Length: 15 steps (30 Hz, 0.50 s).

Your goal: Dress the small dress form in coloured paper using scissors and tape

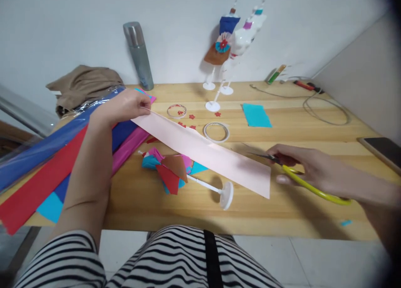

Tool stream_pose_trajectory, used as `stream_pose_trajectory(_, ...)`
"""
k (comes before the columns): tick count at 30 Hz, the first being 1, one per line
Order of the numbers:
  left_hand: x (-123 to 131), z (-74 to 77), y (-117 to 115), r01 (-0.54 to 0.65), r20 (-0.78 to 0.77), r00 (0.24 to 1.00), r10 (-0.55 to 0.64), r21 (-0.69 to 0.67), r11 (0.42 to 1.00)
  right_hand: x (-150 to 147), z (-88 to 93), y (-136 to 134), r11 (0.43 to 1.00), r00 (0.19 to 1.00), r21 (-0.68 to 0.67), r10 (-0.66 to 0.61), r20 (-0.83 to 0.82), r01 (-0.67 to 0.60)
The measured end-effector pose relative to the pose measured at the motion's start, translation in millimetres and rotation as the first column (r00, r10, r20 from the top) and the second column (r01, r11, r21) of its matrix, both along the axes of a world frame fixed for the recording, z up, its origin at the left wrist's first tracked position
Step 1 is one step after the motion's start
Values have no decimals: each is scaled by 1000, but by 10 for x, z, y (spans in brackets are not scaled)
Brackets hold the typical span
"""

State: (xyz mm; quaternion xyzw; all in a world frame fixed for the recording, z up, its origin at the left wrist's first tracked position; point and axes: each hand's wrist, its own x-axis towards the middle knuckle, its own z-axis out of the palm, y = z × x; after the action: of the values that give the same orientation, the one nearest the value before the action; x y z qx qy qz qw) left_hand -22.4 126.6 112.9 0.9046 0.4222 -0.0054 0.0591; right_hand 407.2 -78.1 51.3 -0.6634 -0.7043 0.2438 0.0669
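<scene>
My left hand [127, 105] pinches the far end of a long pale pink paper strip [203, 154], holding it stretched over the wooden table [282, 213]. My right hand [308, 167] grips yellow-handled scissors [300, 180], whose blades point at the strip's near right end. Under the strip lies a small mannequin stand [200, 183] on its side, dressed in red, brown, pink and blue paper pieces.
Coloured paper sheets [46, 162] in red, blue and magenta hang off the left edge. Two tape rolls [216, 131], red paper flowers, a cyan sheet [256, 114], dressed mannequins [232, 41], a steel flask [138, 56], cables and a phone [380, 150] also occupy the table.
</scene>
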Motion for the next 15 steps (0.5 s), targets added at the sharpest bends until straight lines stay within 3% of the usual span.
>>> stream_pose_trajectory(4,-6,17,-47,2,39,999,-5,62,998,-184,347,385,969,967,-131,225,115,-210)
stream_pose_trajectory(9,-22,-2,-47,-9,66,998,0,136,991,-626,778,932,951,922,-12,303,240,-310)
stream_pose_trajectory(12,11,-28,-56,20,78,997,-31,135,991,-1057,864,1222,918,908,76,368,203,-389)
stream_pose_trajectory(15,57,-45,-89,27,86,995,-42,163,986,-1516,757,1466,879,895,171,434,100,-446)
